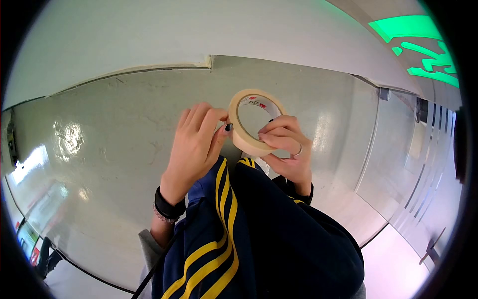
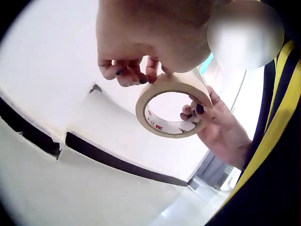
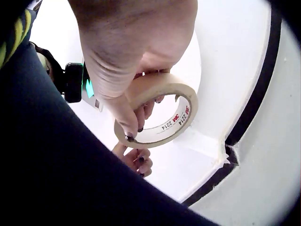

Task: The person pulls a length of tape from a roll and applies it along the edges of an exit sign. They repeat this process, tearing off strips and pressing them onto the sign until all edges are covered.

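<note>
A roll of cream masking tape [image 1: 244, 142], with "3M 2214" printed in red and black inside its core, is held tilted above the lap. My right hand [image 1: 293, 152] grips the roll's right side, several fingertips reaching through the core and the rest of the hand outside. At the left outer face, thumb and index finger of my left hand [image 1: 191, 137] come together, pinching at the tape's surface; the other fingers curl in. The left wrist view shows those dark-nailed fingertips right at the roll [image 2: 141, 106]. Whether a loose tape end lies between them, I cannot tell.
Legs in navy trousers [image 1: 298, 239] with yellow stripes are below the hands. Beyond lies a glossy grey-green floor [image 1: 124, 119], bordered by a white wall [image 1: 149, 35] with a dark gap at its base. Glass panels [image 1: 403, 144] stand right, near a green glowing sign [image 1: 408, 27].
</note>
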Motion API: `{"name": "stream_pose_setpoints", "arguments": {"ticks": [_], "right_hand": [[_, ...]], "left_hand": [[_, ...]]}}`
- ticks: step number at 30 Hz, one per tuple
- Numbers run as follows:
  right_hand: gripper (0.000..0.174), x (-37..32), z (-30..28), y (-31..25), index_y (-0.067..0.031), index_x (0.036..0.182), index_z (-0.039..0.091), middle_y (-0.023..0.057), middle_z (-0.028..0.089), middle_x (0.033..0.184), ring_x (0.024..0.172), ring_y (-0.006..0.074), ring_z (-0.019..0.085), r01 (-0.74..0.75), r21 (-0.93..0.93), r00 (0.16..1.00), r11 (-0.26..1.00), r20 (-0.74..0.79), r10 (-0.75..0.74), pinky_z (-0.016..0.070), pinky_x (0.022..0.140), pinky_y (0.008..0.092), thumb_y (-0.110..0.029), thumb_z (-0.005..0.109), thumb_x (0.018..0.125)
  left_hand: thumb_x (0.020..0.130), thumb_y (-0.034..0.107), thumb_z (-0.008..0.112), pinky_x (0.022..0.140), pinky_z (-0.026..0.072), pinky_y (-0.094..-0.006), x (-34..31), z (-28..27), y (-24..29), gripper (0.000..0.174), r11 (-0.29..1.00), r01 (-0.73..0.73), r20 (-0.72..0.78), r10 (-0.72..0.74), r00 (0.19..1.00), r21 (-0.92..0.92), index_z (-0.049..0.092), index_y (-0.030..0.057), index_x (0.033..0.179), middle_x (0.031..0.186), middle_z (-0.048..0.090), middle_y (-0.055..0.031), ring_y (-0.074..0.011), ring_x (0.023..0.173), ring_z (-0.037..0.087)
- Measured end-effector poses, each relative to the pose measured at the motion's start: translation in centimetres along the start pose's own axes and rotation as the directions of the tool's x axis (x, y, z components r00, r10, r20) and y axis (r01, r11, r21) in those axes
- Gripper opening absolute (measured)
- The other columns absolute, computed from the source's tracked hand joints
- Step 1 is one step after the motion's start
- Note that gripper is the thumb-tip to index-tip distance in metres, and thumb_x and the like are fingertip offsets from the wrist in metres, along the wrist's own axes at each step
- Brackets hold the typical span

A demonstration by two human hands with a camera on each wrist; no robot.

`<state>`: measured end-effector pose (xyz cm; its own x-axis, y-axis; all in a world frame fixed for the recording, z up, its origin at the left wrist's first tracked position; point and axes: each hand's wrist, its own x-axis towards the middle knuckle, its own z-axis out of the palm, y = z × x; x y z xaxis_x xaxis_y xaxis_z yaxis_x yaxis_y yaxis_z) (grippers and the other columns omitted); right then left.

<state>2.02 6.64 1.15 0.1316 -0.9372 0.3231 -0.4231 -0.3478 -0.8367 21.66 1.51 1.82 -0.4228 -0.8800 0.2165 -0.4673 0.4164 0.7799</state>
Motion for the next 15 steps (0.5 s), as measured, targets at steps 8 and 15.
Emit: {"name": "stream_pose_setpoints", "arguments": {"ticks": [8, 15], "right_hand": [[0.036, -0.28, -0.29, 0.19, -0.0090, 0.087, 0.062, 0.0044, 0.063, 0.082, 0.081, 0.0228, 0.057, -0.032, 0.029, 0.999, 0.999, 0.021, 0.031, 0.0433, 0.074, 0.0332, 0.003, 0.073, 0.054], [0.040, -0.36, -0.93, -0.04, -0.0038, 0.091, 0.062, 0.0095, 0.064, 0.083, 0.080, 0.0230, 0.057, -0.123, 0.154, 0.992, 0.980, 0.056, 0.116, 0.0449, 0.069, 0.0316, -0.002, 0.077, 0.055]], "left_hand": [[0.073, -0.002, 0.056, 0.065, 0.0391, -0.0353, 0.24, 0.20, -0.46, 0.018, 0.986, -0.142, 0.020, 0.141, 0.990, 0.092, 0.051, 0.0024, 0.090, 0.078, 0.050, -0.0087, -0.0256, 0.072, 0.048], [0.083, 0.001, 0.050, 0.065, 0.0386, -0.0330, -0.49, -0.05, -0.54, 0.003, 0.970, 0.106, 0.163, -0.070, 0.984, -0.219, 0.049, -0.0015, 0.085, 0.075, 0.047, -0.0122, -0.0253, 0.070, 0.046]]}}
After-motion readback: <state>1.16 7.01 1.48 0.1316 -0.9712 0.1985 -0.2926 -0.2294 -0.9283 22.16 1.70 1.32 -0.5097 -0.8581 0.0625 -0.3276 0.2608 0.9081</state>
